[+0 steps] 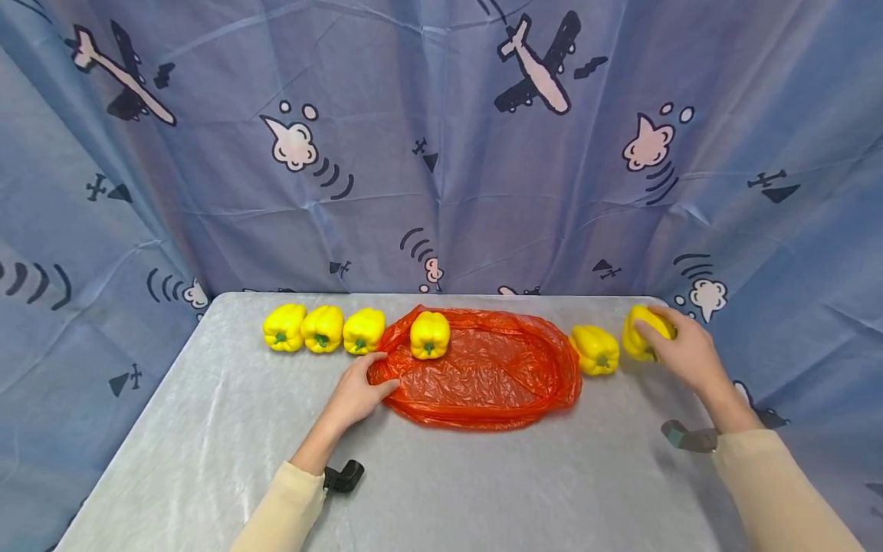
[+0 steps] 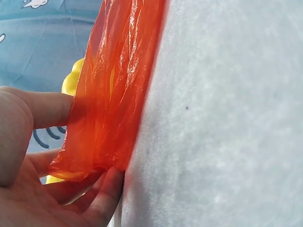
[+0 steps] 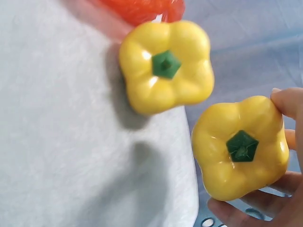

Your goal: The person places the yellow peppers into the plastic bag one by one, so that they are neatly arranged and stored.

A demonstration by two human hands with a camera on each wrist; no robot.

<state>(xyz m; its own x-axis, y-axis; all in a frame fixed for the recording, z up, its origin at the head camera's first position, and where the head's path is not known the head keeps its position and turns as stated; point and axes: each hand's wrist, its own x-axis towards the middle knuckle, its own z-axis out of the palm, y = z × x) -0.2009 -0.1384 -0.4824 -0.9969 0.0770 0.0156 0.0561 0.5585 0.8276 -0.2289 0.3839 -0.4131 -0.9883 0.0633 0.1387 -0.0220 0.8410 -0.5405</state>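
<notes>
A red plastic bag (image 1: 476, 376) lies spread in the middle of the table with its mouth open upward. My left hand (image 1: 360, 389) holds the bag's left end, and in the left wrist view the fingers (image 2: 109, 194) bend around the thin red film. One yellow bell pepper (image 1: 430, 335) sits at the bag's back left part. On the right, my right hand (image 1: 686, 351) grips another yellow bell pepper (image 3: 240, 149) between thumb and fingers, its green stem facing the wrist camera. Beside it, a yellow bell pepper (image 1: 595, 350) stands against the bag's right end.
Three yellow bell peppers (image 1: 323, 330) stand in a row left of the bag, along the back of the white-covered table (image 1: 207, 460). A blue curtain (image 1: 441, 153) with airplane prints hangs behind and around the table. Each wrist carries a dark camera mount (image 1: 345, 477).
</notes>
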